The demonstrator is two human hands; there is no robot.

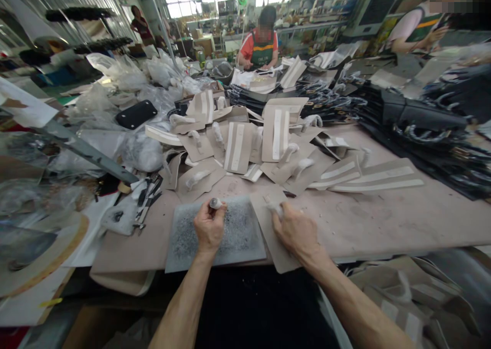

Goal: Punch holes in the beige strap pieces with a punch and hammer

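The left hand [210, 227] is gripping a small tool [215, 203], with its round end pointing up. That hand is resting over the speckled gray board [184, 246]. The right hand [297, 231] is bending its fingers at the fuzzy white handle [273, 209] on a flat tan piece [278, 252]; I cannot tell if they are holding tight or just touching. The tan piece is lying on the table [383, 226], just right of the board, at its edge. Its long side is running away from the person, with the far end leaning a little left. The right hand is being the nearer one, and the left hand is sitting across the board, to the piece's left.
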